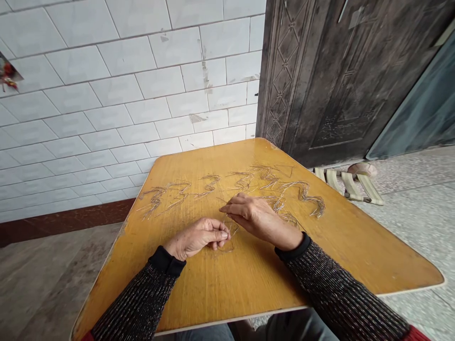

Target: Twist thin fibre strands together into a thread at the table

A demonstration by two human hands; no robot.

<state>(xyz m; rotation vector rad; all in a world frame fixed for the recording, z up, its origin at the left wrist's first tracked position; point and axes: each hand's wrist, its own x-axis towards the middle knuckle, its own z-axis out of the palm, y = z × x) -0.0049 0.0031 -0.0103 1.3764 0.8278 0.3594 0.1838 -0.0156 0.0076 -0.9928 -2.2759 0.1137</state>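
Observation:
Thumb and fingers of my left hand point(202, 237) are closed in a pinch on a few thin wires point(232, 230), low over the tabletop. The wires spread as fine bent strands from the fingertips. Just beyond and to the right, my right hand point(256, 215) is bent over with its fingers close together. Its fingertips meet the thumb near the upper end of a strand, and the exact contact is hard to see. Bundles of similar bent wire lie past both hands, one zigzag bundle point(208, 185) in the middle and another bundle point(307, 194) at the right.
The yellow wooden table point(220, 293) has rounded corners and stands near a white tiled wall point(117, 99). More wire bundles point(154, 199) lie toward its left edge. Beyond the right side are a dark panelled door point(320, 80) and a low strapped stool point(350, 184) on the floor.

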